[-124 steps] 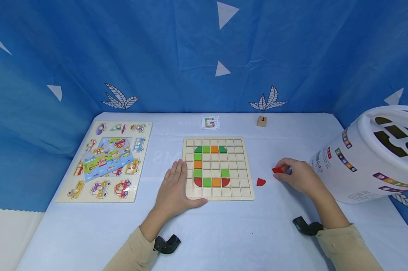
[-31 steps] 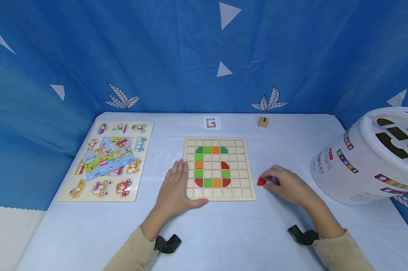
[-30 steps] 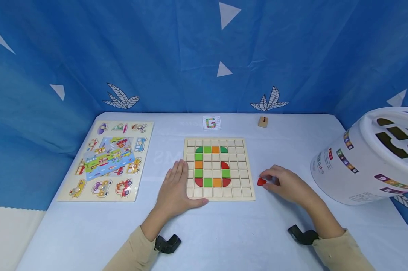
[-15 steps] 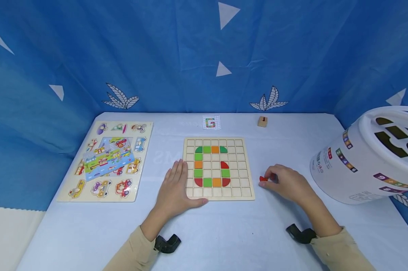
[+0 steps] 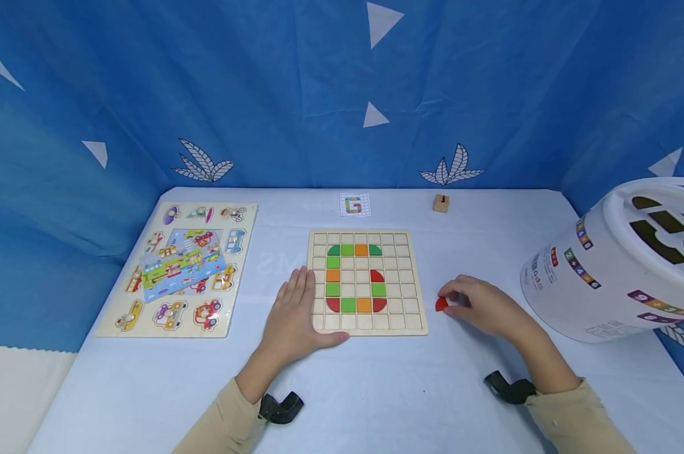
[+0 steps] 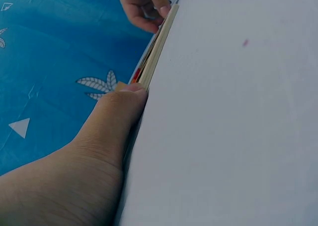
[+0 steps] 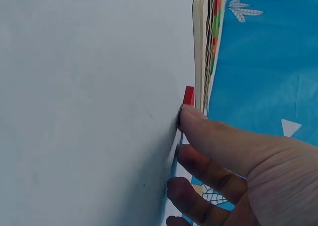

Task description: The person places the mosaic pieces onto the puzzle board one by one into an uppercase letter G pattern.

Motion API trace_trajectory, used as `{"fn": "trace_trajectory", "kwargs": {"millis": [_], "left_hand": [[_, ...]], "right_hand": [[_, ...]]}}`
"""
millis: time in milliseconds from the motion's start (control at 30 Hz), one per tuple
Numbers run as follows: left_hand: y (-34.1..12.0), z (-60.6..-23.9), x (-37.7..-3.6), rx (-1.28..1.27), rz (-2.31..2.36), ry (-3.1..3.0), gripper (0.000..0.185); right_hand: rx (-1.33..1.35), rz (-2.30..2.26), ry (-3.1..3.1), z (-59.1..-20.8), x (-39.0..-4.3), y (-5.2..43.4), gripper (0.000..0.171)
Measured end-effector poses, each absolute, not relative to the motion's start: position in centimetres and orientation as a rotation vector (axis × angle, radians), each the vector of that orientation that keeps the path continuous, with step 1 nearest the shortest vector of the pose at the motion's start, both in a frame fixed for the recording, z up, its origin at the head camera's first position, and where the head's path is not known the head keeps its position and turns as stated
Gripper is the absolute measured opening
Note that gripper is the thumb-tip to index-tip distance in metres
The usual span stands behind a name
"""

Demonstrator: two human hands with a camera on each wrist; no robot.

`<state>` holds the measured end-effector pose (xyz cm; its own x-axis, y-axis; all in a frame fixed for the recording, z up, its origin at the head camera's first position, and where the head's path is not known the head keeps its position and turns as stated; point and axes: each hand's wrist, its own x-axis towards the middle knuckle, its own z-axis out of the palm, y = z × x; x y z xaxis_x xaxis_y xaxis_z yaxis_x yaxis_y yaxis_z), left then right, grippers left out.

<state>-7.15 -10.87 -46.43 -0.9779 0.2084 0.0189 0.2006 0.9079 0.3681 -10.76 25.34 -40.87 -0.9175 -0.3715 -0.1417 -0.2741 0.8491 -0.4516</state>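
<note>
A square wooden grid board [image 5: 399,323] lies mid-table, with green, orange and red pieces set in some of its cells. One red quarter-circle tile [image 5: 377,276] sits above a green square in the right-hand column of the pattern. My left hand [image 5: 289,320] lies flat against the board's left side, fingers straight, thumb at the front left corner. To the right of the board, my right hand [image 5: 481,305] pinches a loose red quarter-circle tile [image 5: 441,304] between thumb and fingers. The right wrist view shows this red tile [image 7: 189,95] sticking out past the thumb tip, close to the tabletop.
A small pattern card [image 5: 355,205] and a wooden cube [image 5: 441,203] lie at the back. At left is a vehicle puzzle board [image 5: 106,325] with picture cards [image 5: 177,274] on it. A large white bucket [image 5: 558,302] tilts at the right.
One red quarter-circle tile has gone onto the board in the right-hand column. My right hand moved left to the other red tile, which has shifted and turned slightly. My left hand stays.
</note>
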Motion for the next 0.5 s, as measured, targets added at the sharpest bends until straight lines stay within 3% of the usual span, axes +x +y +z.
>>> {"fn": "trace_trajectory", "kwargs": {"millis": [500], "left_hand": [[-10.83, -46.12, -7.08, 0.331, 0.592, 3.034, 0.134]], "right_hand": [[-0.434, -0.742, 2.762, -40.95, -10.96, 24.89, 0.027]]}}
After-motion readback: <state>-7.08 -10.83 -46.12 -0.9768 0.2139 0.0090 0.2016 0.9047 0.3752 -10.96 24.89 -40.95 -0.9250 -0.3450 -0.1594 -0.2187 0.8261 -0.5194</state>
